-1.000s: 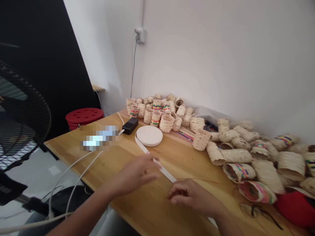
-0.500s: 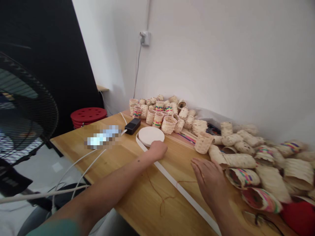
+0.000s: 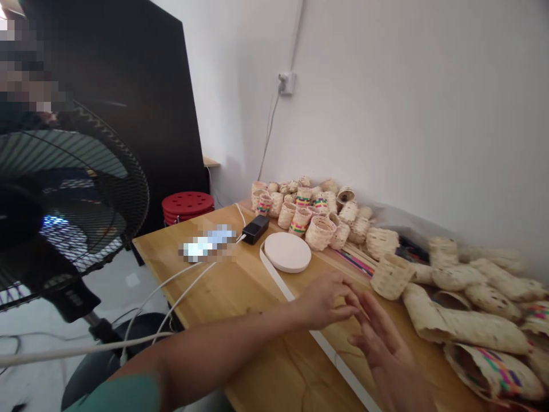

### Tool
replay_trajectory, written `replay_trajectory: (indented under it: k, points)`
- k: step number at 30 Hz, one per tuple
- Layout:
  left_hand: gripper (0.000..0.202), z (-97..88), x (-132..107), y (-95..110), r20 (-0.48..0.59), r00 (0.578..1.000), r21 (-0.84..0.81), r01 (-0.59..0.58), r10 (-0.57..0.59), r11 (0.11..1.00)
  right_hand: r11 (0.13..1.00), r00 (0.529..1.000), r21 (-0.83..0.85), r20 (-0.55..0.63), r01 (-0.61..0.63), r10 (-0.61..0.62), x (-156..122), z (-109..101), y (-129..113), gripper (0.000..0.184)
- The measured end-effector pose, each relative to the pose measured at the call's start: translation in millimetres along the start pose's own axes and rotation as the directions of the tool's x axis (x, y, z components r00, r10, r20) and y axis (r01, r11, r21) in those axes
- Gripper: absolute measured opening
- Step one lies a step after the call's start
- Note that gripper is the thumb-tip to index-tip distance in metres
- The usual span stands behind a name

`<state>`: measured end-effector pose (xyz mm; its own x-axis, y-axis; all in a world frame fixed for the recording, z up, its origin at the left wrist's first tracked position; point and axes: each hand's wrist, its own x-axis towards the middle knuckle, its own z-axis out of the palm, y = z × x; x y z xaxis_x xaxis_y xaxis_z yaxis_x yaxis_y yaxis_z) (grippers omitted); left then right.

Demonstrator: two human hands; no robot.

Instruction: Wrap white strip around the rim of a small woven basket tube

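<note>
My left hand reaches over the middle of the table, its thumb and fingers apart with a gap between them. Its fingertips meet those of my right hand, whose fingers are stretched out and slightly blurred. Nothing shows in either hand. Beneath them a flat white strip runs along the table from a round white roll lying flat behind my left hand. A thin orange-brown thread lies loosely curled beside the strip. An upright woven basket stands just beyond my right hand.
Many small woven baskets are heaped along the wall and down the right side. A black box with white cables and a blurred-out lit device lie at left. A fan and red stools stand beyond the table's left edge.
My left hand has left the white roll's edge and come right to meet my right hand. The view has turned left, bringing more of the fan in.
</note>
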<state>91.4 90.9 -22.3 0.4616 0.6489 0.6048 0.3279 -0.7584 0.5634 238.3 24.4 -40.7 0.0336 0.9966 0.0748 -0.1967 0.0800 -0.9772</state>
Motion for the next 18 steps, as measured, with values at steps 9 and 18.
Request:
replay_trajectory:
  k: [9,18]
  points:
    - [0.008,12.8,-6.4,5.2,-0.052,0.985,-0.276,0.141,-0.162,0.951,0.979,0.982,0.082,0.011,-0.189,0.189,2.1,-6.8,-7.8,0.056]
    - [0.011,17.0,-6.6,6.4,0.007,0.974,-0.418,0.208,-0.226,0.885,0.988,0.985,-0.042,0.085,-0.148,0.151,9.8,-25.1,2.3,0.028]
